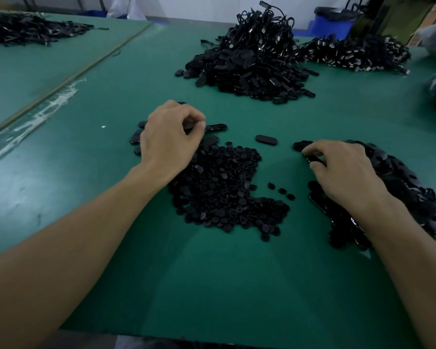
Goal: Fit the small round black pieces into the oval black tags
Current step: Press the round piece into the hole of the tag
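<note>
Two bare forearms are reaching over a green table (212, 285). Nearest, in the middle, a flat heap of small round black pieces (224, 192) is lying spread out. To the right of that heap, the right hand (342, 172) is resting palm down on the left edge of a pile of oval black tags (408, 187). Its fingers are curling onto a tag, but it is unclear whether they are grasping it.

At the heap's far-left corner, the left hand (171, 137) is hovering, thumb and forefinger pinching a dark part (188, 126) too hidden to identify. The round pieces are lying just near and right of those fingers.

Just beyond the heap, a lone oval tag (266, 140) is lying flat between the hands. Its long axis is running left to right, and it is closer to the right fingertips.

Farther beyond the heap, a tall mound of corded tags (249, 66) is sitting.
</note>
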A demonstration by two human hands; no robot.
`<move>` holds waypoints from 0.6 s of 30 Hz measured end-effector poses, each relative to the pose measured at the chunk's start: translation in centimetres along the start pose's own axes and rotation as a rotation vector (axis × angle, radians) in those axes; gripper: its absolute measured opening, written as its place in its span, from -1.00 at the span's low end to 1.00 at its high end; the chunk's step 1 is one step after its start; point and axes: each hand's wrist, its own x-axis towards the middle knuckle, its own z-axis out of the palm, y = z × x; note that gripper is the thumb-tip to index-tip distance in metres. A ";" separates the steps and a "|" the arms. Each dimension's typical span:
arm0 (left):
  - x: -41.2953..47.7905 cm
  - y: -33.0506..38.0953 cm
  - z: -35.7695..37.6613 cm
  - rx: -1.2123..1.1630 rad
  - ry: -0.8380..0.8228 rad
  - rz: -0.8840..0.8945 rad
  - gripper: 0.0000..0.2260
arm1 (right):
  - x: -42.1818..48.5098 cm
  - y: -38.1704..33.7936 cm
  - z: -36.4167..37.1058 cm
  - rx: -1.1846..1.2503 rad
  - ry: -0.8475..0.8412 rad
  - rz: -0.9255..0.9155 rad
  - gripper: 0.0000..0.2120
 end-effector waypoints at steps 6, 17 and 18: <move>-0.8 1.8 0.1 -0.055 -0.043 0.107 -0.92 | -0.3 -0.1 -0.2 0.031 0.043 0.038 -0.72; -1.9 3.8 0.8 -0.308 -0.194 0.125 -0.90 | 0.1 -0.6 0.3 0.555 0.048 -0.025 -0.72; -2.0 4.0 1.0 -0.349 -0.233 0.112 -0.88 | 0.0 -1.0 0.4 0.708 -0.003 -0.029 -0.71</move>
